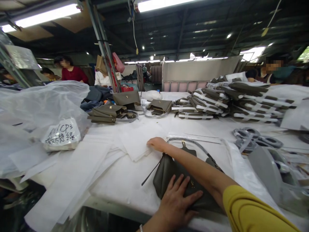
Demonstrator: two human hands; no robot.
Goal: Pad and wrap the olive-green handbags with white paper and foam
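Observation:
An olive-green handbag (166, 177) lies on the white table in front of me, its plastic-wrapped strap (200, 143) curving behind it. Spread flat on the bag's front, beside small gold lettering, is my left hand (177, 199), fingers apart. Above the bag, my right arm reaches across to the left. My right hand (158, 144) has its fingers pressed together at the edge of a white sheet (132, 141) from a loose stack. The fingertips are partly hidden. A dark thin strip (151, 172) hangs off the bag's left side.
Long white sheets (79, 170) overhang the table's front left, near a labelled plastic bag (61, 133). More olive handbags (106, 112) sit at the back. Wrapped bag pieces (258, 103) are piled at right, behind wrapped coils (246, 138). Other people work farther off.

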